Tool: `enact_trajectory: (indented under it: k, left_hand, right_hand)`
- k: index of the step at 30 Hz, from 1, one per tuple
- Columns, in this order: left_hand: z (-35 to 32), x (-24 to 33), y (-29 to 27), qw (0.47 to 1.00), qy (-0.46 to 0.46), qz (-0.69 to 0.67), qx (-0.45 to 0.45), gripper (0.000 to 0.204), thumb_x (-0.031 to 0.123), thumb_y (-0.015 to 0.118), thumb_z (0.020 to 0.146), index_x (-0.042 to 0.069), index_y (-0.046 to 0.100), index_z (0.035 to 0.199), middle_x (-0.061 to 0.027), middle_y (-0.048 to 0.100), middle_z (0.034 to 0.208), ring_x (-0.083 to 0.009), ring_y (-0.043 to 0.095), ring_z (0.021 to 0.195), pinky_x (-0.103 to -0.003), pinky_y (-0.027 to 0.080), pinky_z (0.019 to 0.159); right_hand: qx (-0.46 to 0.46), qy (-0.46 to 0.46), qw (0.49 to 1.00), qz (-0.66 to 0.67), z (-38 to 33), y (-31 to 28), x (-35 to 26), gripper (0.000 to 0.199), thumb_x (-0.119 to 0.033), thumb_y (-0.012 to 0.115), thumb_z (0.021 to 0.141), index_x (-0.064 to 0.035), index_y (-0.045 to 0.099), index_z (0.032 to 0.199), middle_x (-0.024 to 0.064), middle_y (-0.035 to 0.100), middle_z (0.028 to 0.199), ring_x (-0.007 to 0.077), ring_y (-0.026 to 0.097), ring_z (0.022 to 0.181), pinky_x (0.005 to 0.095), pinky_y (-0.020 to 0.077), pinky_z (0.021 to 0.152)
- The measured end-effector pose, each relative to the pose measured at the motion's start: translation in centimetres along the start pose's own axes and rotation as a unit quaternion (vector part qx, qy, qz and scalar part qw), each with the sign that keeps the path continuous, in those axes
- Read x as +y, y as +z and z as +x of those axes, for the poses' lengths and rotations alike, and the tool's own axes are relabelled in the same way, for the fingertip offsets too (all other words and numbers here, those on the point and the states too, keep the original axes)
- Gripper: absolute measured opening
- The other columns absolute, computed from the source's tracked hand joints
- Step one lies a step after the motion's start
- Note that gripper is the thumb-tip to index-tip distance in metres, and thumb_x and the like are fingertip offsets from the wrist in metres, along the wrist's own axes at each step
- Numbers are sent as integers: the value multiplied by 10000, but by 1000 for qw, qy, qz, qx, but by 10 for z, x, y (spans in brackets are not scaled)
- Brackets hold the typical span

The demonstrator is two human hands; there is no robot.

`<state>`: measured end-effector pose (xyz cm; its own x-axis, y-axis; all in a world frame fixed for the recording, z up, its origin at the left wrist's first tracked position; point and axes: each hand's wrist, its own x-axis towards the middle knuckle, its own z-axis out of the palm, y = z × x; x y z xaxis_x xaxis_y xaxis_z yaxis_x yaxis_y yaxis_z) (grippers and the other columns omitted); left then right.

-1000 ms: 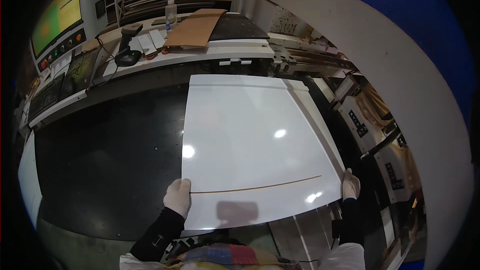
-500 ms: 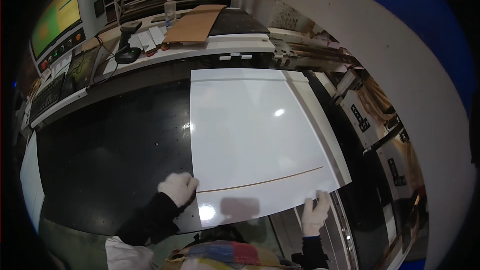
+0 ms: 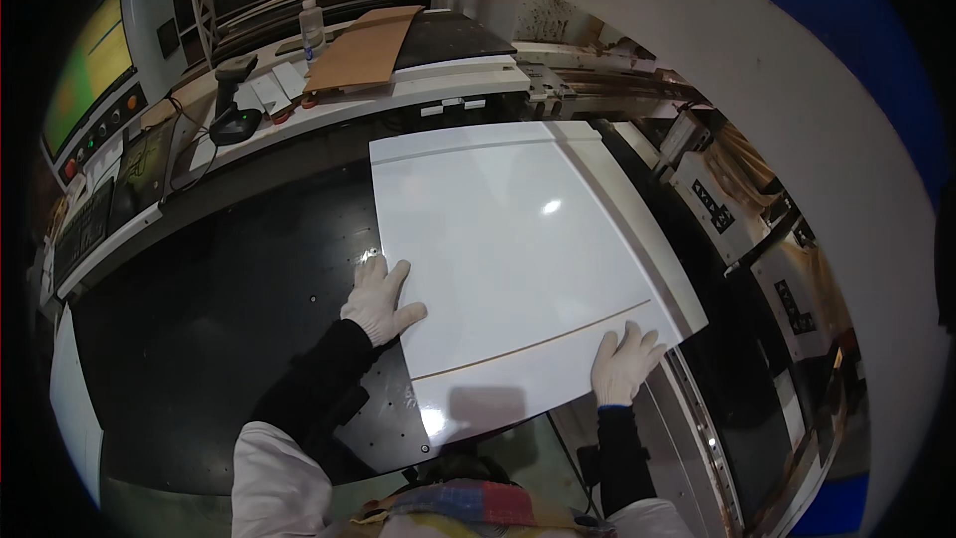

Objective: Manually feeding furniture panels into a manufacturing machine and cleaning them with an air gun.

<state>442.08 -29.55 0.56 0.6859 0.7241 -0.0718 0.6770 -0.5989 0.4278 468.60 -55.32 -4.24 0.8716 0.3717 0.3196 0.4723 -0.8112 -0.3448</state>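
Note:
A large glossy white panel lies on the dark worktable, with a thin brown groove running across its near part. My left hand, in a pale knitted glove, rests at the panel's left edge with its fingers spread and the thumb over the white surface. At the near right corner, my gloved right hand lies on the panel with the fingers apart. Neither hand grips anything. The panel's right side overhangs toward the machine.
A white shelf behind the table carries a handheld scanner, a clear bottle and a brown board. At the left stand a screen and a keyboard. Machine parts with a metal rail line the right.
My left hand has moved forward along the panel's left edge and its fingers have opened out. My right hand has come forward onto the panel. The panel has turned slightly counterclockwise in view.

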Motion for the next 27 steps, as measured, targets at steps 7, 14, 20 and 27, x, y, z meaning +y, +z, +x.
enact_trajectory:
  k: [7, 14, 20, 27]
  left_hand:
    - [33, 7, 27, 991, 55, 37, 112, 672, 411, 675, 758, 11, 463, 1255, -279, 421, 1204, -457, 328, 1223, -518, 292, 1036]
    - [38, 21, 23, 994, 46, -4, 99, 675, 425, 665, 765, 13, 474, 1264, -306, 398, 1239, -477, 328, 1218, -547, 241, 1065]
    - [52, 21, 47, 974, 38, 50, 216, 567, 375, 650, 756, 8, 513, 1167, -259, 440, 1106, -435, 379, 1122, -522, 286, 1009]
    - [62, 40, 49, 977, 31, -18, 208, 502, 351, 647, 742, 4, 554, 1092, -252, 454, 1081, -440, 382, 1111, -534, 282, 1015]
  right_hand:
    - [47, -33, 998, 7, 58, 29, 14, 380, -260, 507, 882, -27, 574, 1174, 279, 427, 1319, 492, 302, 1283, 558, 260, 1064]
    - [24, -26, 999, 32, 83, 35, 18, 333, -236, 493, 876, -59, 621, 1128, 190, 498, 1316, 358, 394, 1261, 490, 270, 1084]
    - [43, -23, 998, 38, 81, 41, 17, 329, -235, 492, 875, -78, 621, 1135, 175, 494, 1337, 352, 396, 1265, 481, 252, 1101]
    - [81, -57, 994, 46, 94, 38, 22, 292, -202, 507, 858, -53, 617, 1083, 159, 563, 1196, 347, 486, 1135, 478, 349, 977]
